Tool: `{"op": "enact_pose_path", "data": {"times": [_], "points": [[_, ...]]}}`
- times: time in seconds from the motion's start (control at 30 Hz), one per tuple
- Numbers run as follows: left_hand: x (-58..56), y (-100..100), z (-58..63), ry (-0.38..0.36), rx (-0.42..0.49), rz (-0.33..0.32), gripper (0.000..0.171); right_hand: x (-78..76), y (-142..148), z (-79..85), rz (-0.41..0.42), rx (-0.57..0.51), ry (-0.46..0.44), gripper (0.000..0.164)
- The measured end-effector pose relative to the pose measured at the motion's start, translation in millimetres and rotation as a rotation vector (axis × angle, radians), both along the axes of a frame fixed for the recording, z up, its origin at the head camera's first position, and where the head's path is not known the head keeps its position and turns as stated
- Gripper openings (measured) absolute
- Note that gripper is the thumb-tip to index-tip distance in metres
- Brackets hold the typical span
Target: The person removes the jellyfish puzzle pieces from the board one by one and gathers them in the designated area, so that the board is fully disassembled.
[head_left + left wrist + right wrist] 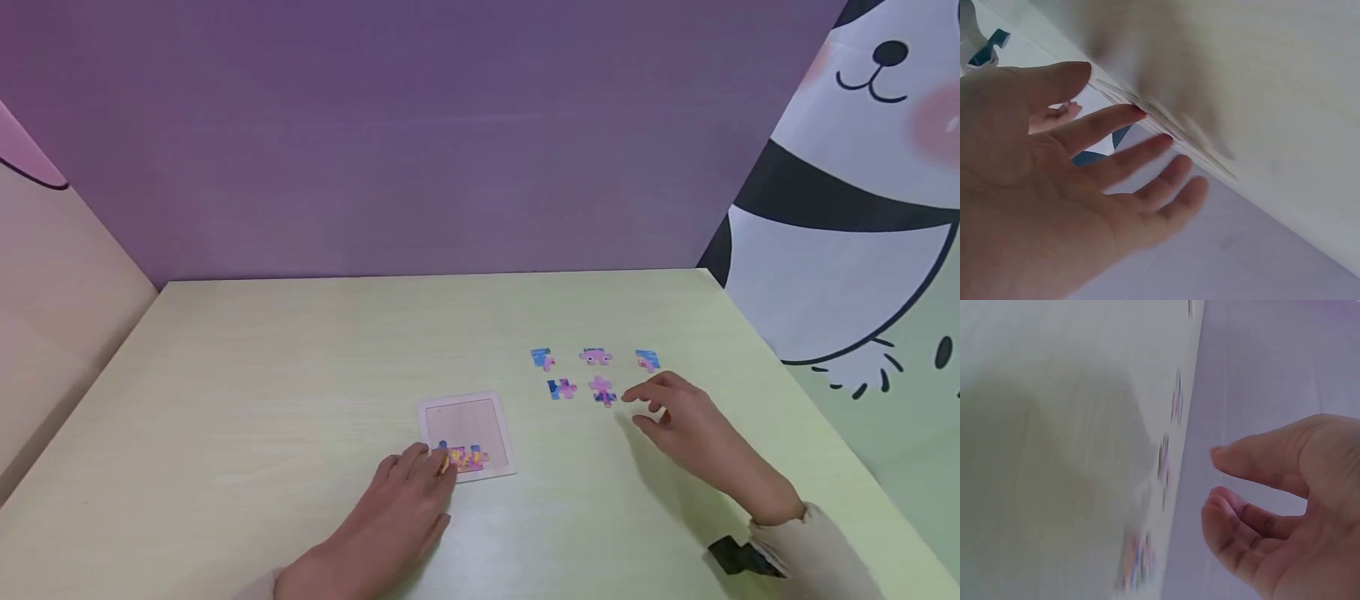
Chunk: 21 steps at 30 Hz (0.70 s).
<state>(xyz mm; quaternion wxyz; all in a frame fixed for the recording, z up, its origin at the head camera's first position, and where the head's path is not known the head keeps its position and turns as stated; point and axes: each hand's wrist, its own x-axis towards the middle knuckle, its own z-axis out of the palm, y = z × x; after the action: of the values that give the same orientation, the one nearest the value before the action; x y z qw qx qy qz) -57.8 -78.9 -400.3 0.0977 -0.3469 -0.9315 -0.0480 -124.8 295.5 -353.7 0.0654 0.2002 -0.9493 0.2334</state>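
My left hand (408,508) rests with fingers extended over the lower left corner of a square puzzle tray (506,433), its fingertips touching the tray and the pieces there. Along the tray's bottom edge lie joined puzzle pieces (474,458), partly covered by those fingers. To the right, my right hand (686,425) hovers above the table, thumb and fingertips apart, with nothing between them. Nearest to it is a pink and purple puzzle piece (602,390). In the right wrist view the gap between thumb (1254,456) and fingers shows plainly.
Loose puzzle pieces lie in two rows right of the tray: a blue-pink one (543,359), a pink one with eyes (596,357), a blue corner one (647,360) and a dark blue-pink one (562,389). A purple wall (420,150) stands behind the table (262,400).
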Motion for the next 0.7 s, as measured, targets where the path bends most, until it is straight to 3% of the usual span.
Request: {"op": "enact_pose_path", "data": {"times": [0.13, 0.27, 0.53, 0.7], "points": [[-0.5, 0.0, -2.6, 0.076, -0.011, 0.022, 0.039, -4.0, -22.7, -0.1, 0.086, -0.019, -0.017, 0.024], [-0.1, 1.1, -2.8, 0.101, -0.035, 0.016, 0.043, -6.6, -44.6, -0.6, 0.144, -0.014, -0.032, 0.022], [2.7, -1.0, 4.1, 0.050, -0.096, -0.024, 0.046, -6.9, -93.5, -1.2, 0.270, 0.027, -0.079, 0.020], [2.0, -1.5, 8.4, 0.003, -0.103, -0.052, 0.046, -7.8, -127.5, -2.1, 0.345, 0.037, -0.153, 0.021]]}}
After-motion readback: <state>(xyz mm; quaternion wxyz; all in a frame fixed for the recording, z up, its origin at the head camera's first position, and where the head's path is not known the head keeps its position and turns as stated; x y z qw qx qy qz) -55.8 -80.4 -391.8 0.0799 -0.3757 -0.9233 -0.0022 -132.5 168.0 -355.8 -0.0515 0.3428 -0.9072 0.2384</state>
